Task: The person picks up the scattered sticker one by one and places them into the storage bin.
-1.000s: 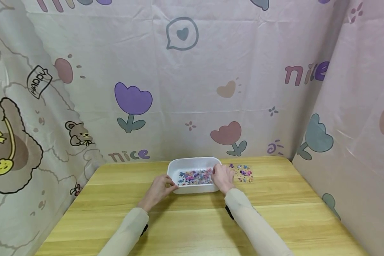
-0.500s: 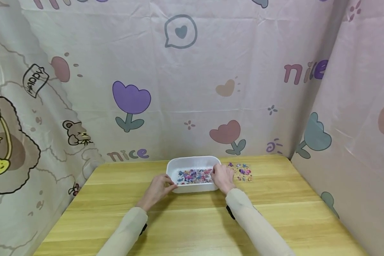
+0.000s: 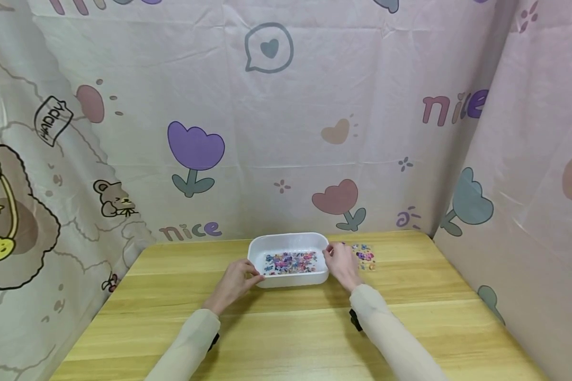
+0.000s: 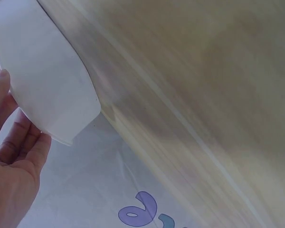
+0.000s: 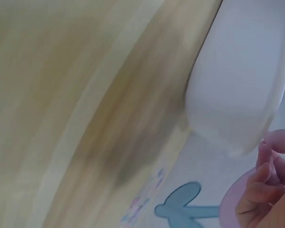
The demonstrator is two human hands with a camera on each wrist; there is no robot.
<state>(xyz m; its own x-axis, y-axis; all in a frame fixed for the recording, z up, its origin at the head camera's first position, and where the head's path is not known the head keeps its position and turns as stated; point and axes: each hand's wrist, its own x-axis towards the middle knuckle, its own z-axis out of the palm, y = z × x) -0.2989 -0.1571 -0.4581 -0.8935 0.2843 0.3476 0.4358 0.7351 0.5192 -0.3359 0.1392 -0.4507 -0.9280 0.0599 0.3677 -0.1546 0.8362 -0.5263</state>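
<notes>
A white plastic tub (image 3: 293,281) with low walls stands on the table, small multicoloured flat pieces (image 3: 291,262) spread over its floor. My left hand (image 3: 234,283) pinches the near-left corner of its rim. In the left wrist view, the thumb and fingers (image 4: 38,147) grasp that edge. At the opposite end, my right hand (image 3: 343,263) is beside the right rim, its fingers bent. Thumb and forefinger meet at the rim's outer edge in the right wrist view, where the tub's wall (image 5: 237,80) fills the upper right. I cannot tell whether they hold a small piece.
A flat patch of colourful little pictures (image 3: 366,256) lies on the table just right of the tub, partly behind my right hand. The wooden table (image 3: 286,338) meets a printed curtain (image 3: 267,132) at its back edge; more curtain hangs on both sides.
My right hand has moved right, from over the tub's right end to beside its rim, baring the pieces there and covering part of the picture patch. The left hand keeps its place.
</notes>
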